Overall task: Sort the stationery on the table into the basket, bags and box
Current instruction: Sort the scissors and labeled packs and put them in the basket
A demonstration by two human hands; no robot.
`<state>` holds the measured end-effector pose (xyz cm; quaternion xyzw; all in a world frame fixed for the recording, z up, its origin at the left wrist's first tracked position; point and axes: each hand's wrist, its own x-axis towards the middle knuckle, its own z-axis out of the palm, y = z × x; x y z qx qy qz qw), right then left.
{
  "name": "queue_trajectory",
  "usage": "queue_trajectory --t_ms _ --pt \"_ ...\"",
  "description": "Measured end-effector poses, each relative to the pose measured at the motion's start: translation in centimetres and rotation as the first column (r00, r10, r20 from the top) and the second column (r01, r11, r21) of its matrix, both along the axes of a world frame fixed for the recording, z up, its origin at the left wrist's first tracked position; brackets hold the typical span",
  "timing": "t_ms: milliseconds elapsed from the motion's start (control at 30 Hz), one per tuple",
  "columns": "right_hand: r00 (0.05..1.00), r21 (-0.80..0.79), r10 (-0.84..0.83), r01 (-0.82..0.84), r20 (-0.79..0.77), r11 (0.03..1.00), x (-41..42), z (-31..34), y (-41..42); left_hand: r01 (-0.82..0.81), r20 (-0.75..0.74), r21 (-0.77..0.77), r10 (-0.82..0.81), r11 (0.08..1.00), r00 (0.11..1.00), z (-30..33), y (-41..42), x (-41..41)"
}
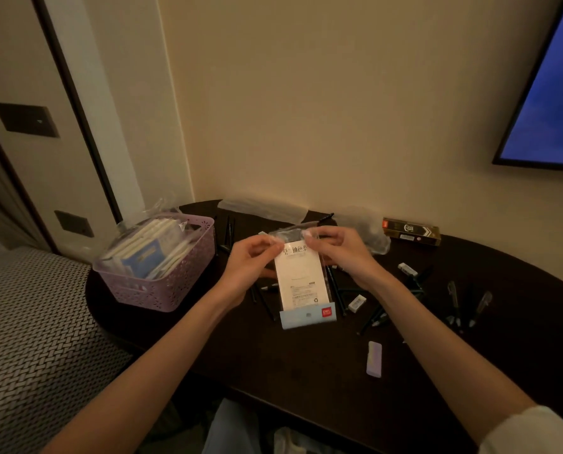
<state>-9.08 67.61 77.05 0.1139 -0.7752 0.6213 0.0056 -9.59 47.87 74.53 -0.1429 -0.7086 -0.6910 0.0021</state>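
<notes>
Above the dark table [306, 371] I hold a clear plastic bag with a white printed pack [301, 276] inside it. My left hand [252, 260] pinches the bag's top left corner and my right hand [337, 249] pinches its top right. A purple lattice basket [172, 286] with several white and blue packs stands at the left. Several dark pens [378, 314] and three small erasers [374, 358] lie scattered to the right. A dark box with gold print [411, 231] lies at the back right by the wall.
Empty clear bags [263, 209] lie along the wall at the back. A woven grey seat [34, 339] adjoins the table on the left. A blue screen [548, 93] hangs on the wall at the upper right.
</notes>
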Motion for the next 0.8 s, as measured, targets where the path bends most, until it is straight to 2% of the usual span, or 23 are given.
queue_trajectory --t_ms 133,267,533,800 --pt "0.999 -0.052 0.007 -0.004 0.047 0.999 0.03 0.04 0.02 0.049 0.089 0.077 -0.056 0.996 0.995 0.20 -0.31 -0.15" --pt "0.992 -0.108 0.046 -0.033 0.120 0.994 -0.07 0.01 0.22 0.121 0.119 0.127 -0.136 0.984 0.984 0.33 -0.52 -0.44" --pt "0.978 -0.160 0.158 -0.136 0.134 0.978 0.08 0.06 0.90 0.259 0.150 0.173 -0.286 0.950 0.947 0.89 -0.93 -0.30" --pt "0.965 -0.221 0.184 -0.142 0.184 0.965 0.43 -0.15 0.58 0.225 0.189 0.195 -0.261 0.955 0.947 0.46 -0.75 -0.30"
